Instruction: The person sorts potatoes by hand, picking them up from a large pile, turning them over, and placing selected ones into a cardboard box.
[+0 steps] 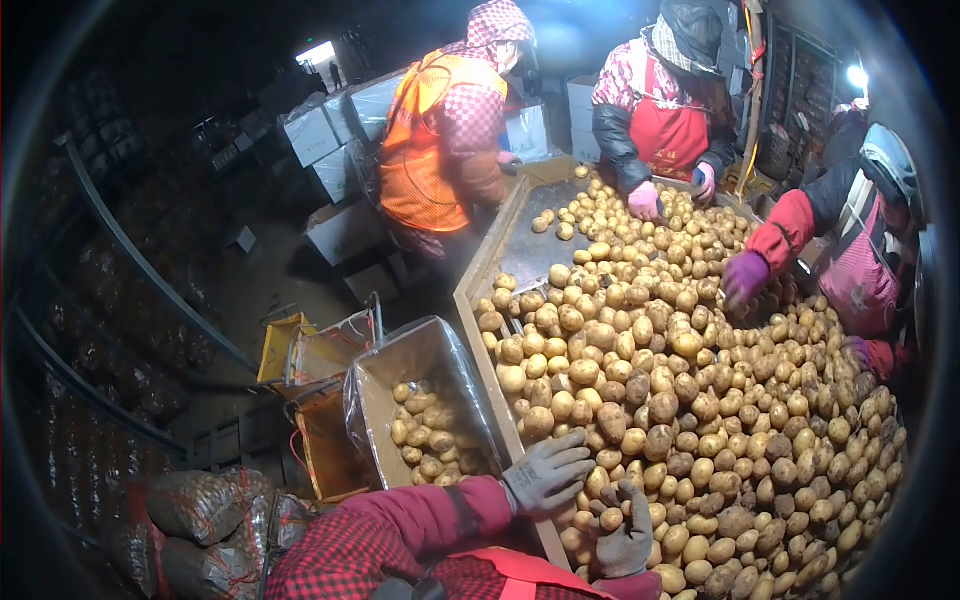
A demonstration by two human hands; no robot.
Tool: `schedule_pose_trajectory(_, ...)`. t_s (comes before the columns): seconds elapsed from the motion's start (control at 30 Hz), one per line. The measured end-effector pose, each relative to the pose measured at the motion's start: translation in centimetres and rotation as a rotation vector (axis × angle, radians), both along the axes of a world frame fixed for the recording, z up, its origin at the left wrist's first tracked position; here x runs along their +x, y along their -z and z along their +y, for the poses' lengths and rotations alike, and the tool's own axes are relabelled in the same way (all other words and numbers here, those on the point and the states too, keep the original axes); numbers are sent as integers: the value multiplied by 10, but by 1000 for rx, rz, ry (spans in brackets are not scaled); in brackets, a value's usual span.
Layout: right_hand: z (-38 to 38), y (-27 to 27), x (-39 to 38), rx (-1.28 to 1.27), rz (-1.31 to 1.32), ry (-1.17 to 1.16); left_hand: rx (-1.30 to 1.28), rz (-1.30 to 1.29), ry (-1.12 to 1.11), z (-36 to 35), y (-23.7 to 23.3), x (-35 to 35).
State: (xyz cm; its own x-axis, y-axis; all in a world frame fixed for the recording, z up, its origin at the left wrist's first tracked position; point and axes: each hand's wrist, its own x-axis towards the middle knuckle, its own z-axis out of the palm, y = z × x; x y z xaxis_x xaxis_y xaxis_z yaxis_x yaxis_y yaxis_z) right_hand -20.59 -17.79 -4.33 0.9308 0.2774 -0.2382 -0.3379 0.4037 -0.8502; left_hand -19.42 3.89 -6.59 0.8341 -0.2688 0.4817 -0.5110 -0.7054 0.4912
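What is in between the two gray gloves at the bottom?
Potatoes from the big pile lie between the gloved left hand and the gloved right hand. The head view shows this.

We see potatoes (pixel 690 420) heaped across nearly the whole counter (pixel 530 255), so a hand passes only over the pile. Bare surface shows just at the far left corner. A co-worker's purple glove (pixel 745 275) and a second co-worker's pink glove (pixel 645 202) crowd the far side. Beside the counter's left rim, the lined box (pixel 415 350) stands open above, partly filled.
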Motion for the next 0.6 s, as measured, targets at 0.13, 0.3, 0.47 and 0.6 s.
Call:
schedule_pose_trajectory(0.13, 1, 8, -4, -42, -84, -7, -4, -70, 17, 1, -2, 2)
schedule_pose_trajectory(0.3, -8, 19, -3, -98, -114, -91, 84, -149, 42, -7, 4, 9)
schedule_pose_trajectory(0.47, -1, 17, -1, 57, -43, -70, 167, -96, 15, -1, 7, 7)
schedule_pose_trajectory(0.6, -3, 9, 2, -183, -193, -96, 54, -41, -20, -4, 0, 8)
